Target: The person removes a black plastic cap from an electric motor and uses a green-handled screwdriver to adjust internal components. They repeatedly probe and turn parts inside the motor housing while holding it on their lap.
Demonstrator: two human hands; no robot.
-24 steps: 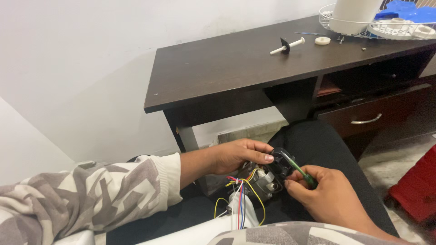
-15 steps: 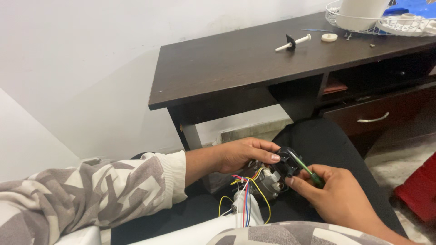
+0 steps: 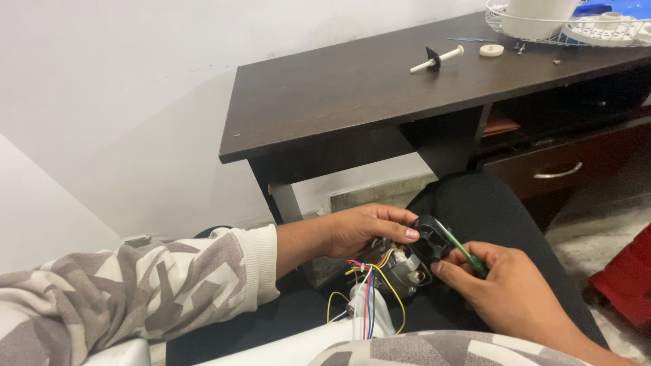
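My left hand grips a small metal motor with a black plastic part on its end, held over my lap. Coloured wires, yellow, red, blue and white, run from the motor down to a white housing. My right hand holds a green-handled tool against the black part, thumb touching it.
A dark wooden desk stands ahead, with a drawer under its right side. On the desk lie a white rod with a black piece, a white ring and a white wire grille. A red object sits at the right on the floor.
The view has shifted a little, so the desk sits lower and further right. Both hands stay on the motor, with the right hand's tool still at the black part.
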